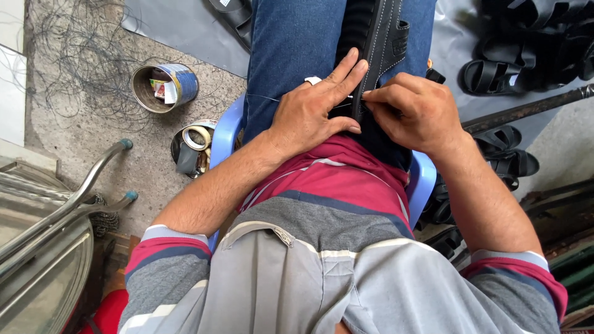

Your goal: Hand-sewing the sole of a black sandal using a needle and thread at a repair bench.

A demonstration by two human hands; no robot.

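I see the black sandal (pixel 378 43) clamped upright between my denim knees, running from the frame's centre toward twelve o'clock, its white edge stitching showing. My left hand (pixel 312 111) lies flat against its near side, fingers spread wide and pointing to one o'clock, steadying it; a pale thread (pixel 263 98) runs off toward nine o'clock from under that hand. My right hand (pixel 411 111), at three o'clock of the sandal's lower end, is pinched narrow on something at the seam, probably a needle, though it is too small for me to tell. To sew this well, I judge the left palm should press firmly while the right pulls straight along the stitch line, keeping the thread taut and clear of the fingers. Room is tight: the blue plastic chair (pixel 226 133) rims both thighs, two open tins (pixel 166 86) sit at ten o'clock on the concrete, and a heap of finished sandals (pixel 526 55) crowds two o'clock.
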